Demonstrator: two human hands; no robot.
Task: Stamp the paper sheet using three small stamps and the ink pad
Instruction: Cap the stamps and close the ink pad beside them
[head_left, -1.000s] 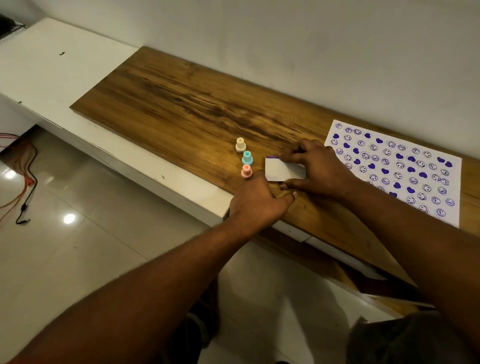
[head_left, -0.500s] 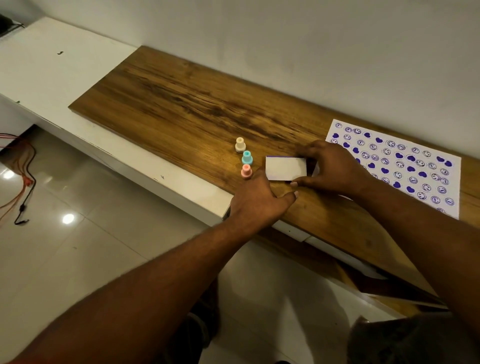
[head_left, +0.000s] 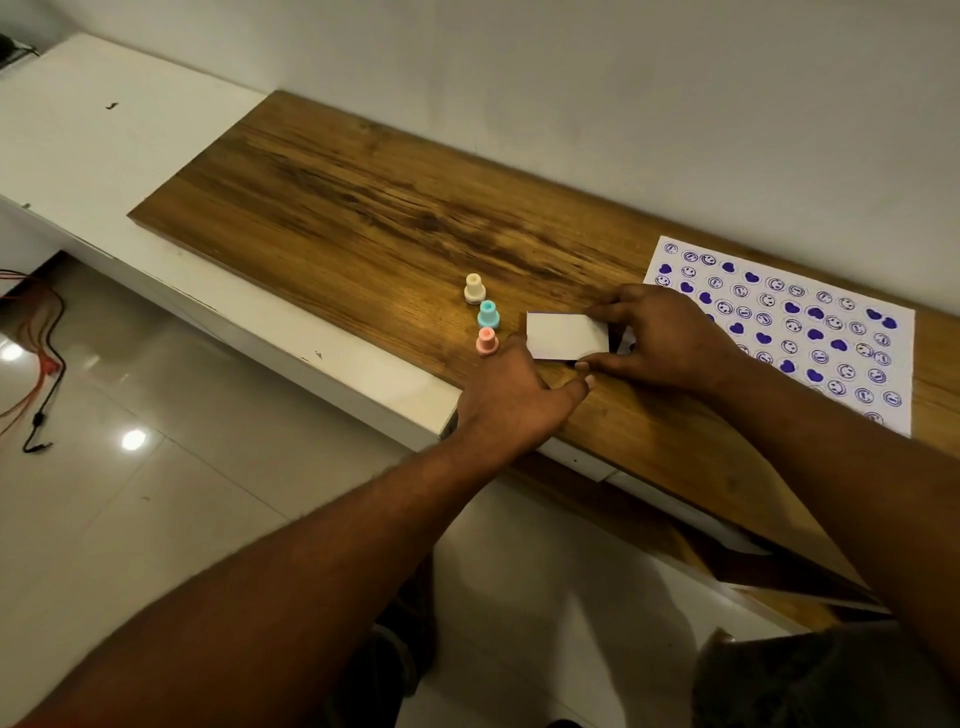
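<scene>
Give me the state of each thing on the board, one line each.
Cream stamp: upright, untouched.
Teal stamp: upright, untouched.
Pink stamp: upright, beside the left hand.
Ink pad: white lid on, gripped at its right end by the right hand.
Paper sheet: flat, covered with purple stamps.

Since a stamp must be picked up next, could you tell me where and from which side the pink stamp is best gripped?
Grip the pink stamp by its narrow upper knob, pinching from above. It stands upright on a wider base, with the blue stamp close behind it and the left hand just in front, so a sideways approach looks crowded.
</scene>
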